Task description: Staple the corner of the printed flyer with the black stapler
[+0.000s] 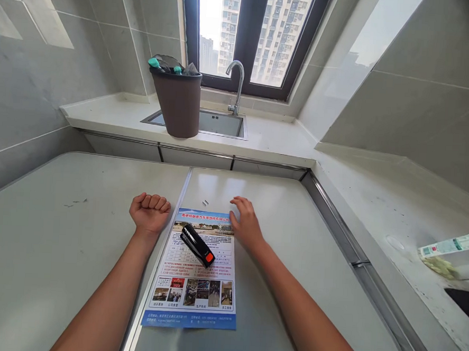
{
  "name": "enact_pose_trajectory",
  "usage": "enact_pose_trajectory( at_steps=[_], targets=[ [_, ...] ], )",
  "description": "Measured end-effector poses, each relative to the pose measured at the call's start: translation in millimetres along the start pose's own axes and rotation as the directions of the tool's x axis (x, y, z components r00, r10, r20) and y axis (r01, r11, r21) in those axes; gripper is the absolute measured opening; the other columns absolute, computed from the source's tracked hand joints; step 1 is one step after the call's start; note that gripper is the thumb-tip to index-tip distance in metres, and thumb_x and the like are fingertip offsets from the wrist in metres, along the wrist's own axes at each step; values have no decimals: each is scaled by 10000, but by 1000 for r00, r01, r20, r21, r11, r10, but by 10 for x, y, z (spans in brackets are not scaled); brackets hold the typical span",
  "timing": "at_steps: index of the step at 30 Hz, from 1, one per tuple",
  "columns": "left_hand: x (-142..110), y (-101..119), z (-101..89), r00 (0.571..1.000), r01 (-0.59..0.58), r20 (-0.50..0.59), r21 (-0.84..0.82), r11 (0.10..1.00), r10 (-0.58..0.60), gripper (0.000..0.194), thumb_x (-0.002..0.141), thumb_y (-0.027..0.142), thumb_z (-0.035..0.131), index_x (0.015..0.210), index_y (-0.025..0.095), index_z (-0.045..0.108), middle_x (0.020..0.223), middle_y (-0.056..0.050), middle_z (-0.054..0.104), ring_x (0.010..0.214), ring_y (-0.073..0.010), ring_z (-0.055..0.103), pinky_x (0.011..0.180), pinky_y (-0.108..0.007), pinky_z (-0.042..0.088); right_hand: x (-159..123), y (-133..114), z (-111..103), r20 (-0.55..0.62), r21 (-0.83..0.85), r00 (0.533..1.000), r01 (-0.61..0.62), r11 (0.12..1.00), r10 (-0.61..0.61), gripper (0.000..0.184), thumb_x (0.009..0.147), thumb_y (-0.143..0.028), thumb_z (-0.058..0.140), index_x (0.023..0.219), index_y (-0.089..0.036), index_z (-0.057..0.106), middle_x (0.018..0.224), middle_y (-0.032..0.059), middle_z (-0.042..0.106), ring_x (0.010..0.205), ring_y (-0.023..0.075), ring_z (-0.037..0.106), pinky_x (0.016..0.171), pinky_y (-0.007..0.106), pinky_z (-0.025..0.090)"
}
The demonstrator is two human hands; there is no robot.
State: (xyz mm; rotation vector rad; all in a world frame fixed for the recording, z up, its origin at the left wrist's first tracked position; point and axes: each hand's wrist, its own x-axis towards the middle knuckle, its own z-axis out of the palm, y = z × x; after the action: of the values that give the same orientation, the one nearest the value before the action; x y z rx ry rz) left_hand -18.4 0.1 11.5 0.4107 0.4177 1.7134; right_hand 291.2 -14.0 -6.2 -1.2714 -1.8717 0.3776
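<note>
A printed flyer (pixel 193 295) with a blue border lies flat on the pale table (pixel 56 238). A black stapler (pixel 197 244) with a red end rests on the flyer's upper half. My left hand (pixel 149 212) is curled into a fist on the table just left of the flyer's top corner, with nothing visible in it. My right hand (pixel 245 221) lies palm down at the flyer's top right corner, its fingers slightly bent and touching the paper edge. Two small staples (pixel 205 202) lie on the table just beyond the flyer.
A brown bin (pixel 178 103) stuffed with trash stands on the counter in front of a steel sink (pixel 217 124) and tap (pixel 237 85) under the window. A metal rail (pixel 335 219) edges the table on the right. A packet (pixel 452 246) lies on the right counter.
</note>
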Motion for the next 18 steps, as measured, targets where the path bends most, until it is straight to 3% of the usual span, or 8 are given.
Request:
enact_pose_trajectory(
  at_steps=[2,4,6,8,10,12,15,18],
  targets=[
    [6,-5,-8,1000,6,5,2,1000,-6,575,854,263,586,579,196,86,481,50,111,420,-109,210,423,-299,213,-21,239,-195,-37,20,997,-61,998,62,272,914,-259,526,1136,-222,679,1216,131,630,1149,299,578,1045,486,475],
    [11,-9,-16,1000,11,18,11,1000,-11,561,860,258,563,575,196,84,486,47,91,422,-113,191,419,-305,203,-44,435,-324,-58,175,986,-142,974,155,228,889,-333,567,1055,-226,681,1110,107,640,969,260,608,896,431,524],
    [13,-12,-20,999,14,33,23,1000,-15,555,865,259,552,574,196,83,497,46,71,427,-117,170,419,-308,195,-57,547,-402,-115,434,961,-178,883,251,200,897,-401,564,972,-232,641,1001,76,628,848,215,582,788,373,518],
    [10,-16,-13,999,13,43,34,999,-15,558,867,266,555,573,196,86,511,47,58,435,-117,150,423,-308,188,-52,585,-447,-124,673,937,-162,722,325,247,931,-445,528,792,-241,545,824,40,559,739,187,525,708,342,487],
    [2,-21,3,999,8,32,54,998,-9,568,872,284,562,571,195,90,520,49,50,440,-115,137,428,-305,185,-38,585,-472,-24,817,943,-173,551,332,427,961,-476,492,622,-247,370,646,-5,401,617,168,425,629,335,436],
    [-6,-28,24,1000,6,-3,89,996,-5,583,885,313,568,570,192,93,522,51,45,440,-111,136,431,-299,187,-25,579,-479,123,867,952,-241,436,281,545,964,-487,505,561,-249,225,566,-40,247,544,152,313,574,333,375],
    [-14,-38,43,999,12,-44,129,992,-6,600,901,353,574,573,189,99,524,51,43,440,-109,134,431,-295,187,-24,584,-462,284,863,936,-344,370,207,605,931,-472,587,553,-249,170,552,-63,164,518,130,216,547,322,309],
    [-13,-43,36,1000,12,-6,117,993,-12,581,913,335,549,571,191,102,534,47,34,451,-117,113,432,-305,170,-34,596,-437,400,841,903,-430,327,157,627,909,-471,647,553,-252,179,553,-75,147,518,114,163,536,306,244]
  ],
)
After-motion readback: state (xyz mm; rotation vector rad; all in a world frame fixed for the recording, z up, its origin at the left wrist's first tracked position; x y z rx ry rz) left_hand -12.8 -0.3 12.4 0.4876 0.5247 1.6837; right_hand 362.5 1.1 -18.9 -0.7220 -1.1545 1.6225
